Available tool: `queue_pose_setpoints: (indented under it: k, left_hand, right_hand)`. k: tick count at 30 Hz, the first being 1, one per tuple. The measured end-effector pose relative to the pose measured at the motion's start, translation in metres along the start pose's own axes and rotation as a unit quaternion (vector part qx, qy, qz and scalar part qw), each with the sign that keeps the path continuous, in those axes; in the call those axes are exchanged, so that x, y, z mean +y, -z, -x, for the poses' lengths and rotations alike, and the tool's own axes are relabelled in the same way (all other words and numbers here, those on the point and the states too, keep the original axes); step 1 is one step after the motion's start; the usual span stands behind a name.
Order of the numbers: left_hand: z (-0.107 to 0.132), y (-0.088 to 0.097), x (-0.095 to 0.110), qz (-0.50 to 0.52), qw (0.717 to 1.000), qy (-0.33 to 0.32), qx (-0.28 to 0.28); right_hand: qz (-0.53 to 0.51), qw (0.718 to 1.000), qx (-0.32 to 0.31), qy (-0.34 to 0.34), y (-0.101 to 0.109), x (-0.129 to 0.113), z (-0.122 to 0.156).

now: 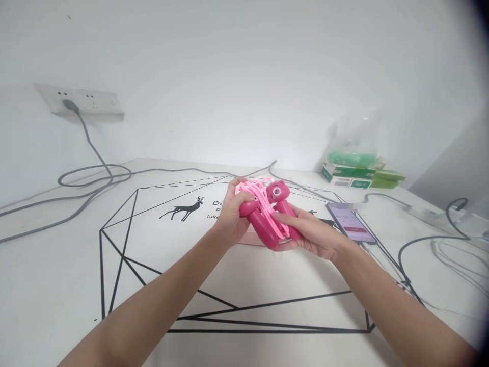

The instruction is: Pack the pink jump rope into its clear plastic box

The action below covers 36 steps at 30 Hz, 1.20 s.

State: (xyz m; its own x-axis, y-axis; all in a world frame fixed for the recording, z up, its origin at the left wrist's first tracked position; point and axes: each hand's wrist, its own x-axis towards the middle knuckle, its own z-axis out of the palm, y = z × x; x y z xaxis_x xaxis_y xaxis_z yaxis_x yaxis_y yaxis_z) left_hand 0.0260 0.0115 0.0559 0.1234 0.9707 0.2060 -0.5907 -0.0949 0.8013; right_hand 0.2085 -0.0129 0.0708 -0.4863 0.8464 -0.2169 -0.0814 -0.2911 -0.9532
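Observation:
A pink jump rope [263,209] is held up in front of me, its light pink cord bundled between two dark pink handles with animal-head ends. My left hand [234,211] is closed around the left handle's head and part of the cord, thumb on top. Around the lower right handle and the cord's lower end, my right hand [309,232] is closed, its thumb lying across the bundle. Behind and below the rope, a pale pink box-like edge [250,237] shows in part; the rope and hands hide the rest.
A phone [351,223] lies on the deer-printed mat [183,265] at right. Green-and-white boxes [347,173] with a clear bag [355,137] stand against the wall. Grey cables [164,169] run along the back and left from a wall socket [93,102]. More cords [428,239] lie at right.

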Motion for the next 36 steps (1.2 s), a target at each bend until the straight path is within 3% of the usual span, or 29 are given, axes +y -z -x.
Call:
queue_pose_setpoints:
  k: [8,12,16,19,22,27,32,36]
  left_hand:
    - [-0.005,0.000,-0.005,0.075,0.991,-0.066,0.086]
    - [-0.004,-0.004,-0.007,0.101,0.978,-0.114,0.141]
    - [0.000,-0.010,-0.008,0.083,0.970,-0.137,0.181]
    - [0.006,-0.015,-0.011,0.049,0.969,-0.137,0.199]
    - [0.014,-0.020,-0.016,0.016,0.975,-0.132,0.177]
    - [0.023,-0.026,-0.018,0.001,0.991,-0.114,0.071]
    - [0.021,-0.025,-0.017,-0.009,0.998,-0.052,0.034]
    - [0.012,-0.018,-0.007,-0.032,0.999,0.026,0.020]
  right_hand:
    - [-0.049,0.991,0.098,0.083,-0.005,0.001,-0.005]
    - [-0.071,0.989,0.079,0.104,-0.006,0.001,-0.008]
    - [-0.082,0.994,0.029,0.069,-0.011,0.000,-0.006]
    - [-0.087,0.992,0.047,0.072,-0.017,0.004,-0.006]
    - [-0.083,0.985,0.113,0.103,-0.021,0.012,-0.010]
    - [-0.049,0.968,0.195,0.151,-0.018,0.022,-0.019]
    - [-0.009,0.954,0.224,0.199,-0.006,0.024,-0.025]
    - [0.014,0.953,0.231,0.193,0.007,0.025,-0.028]
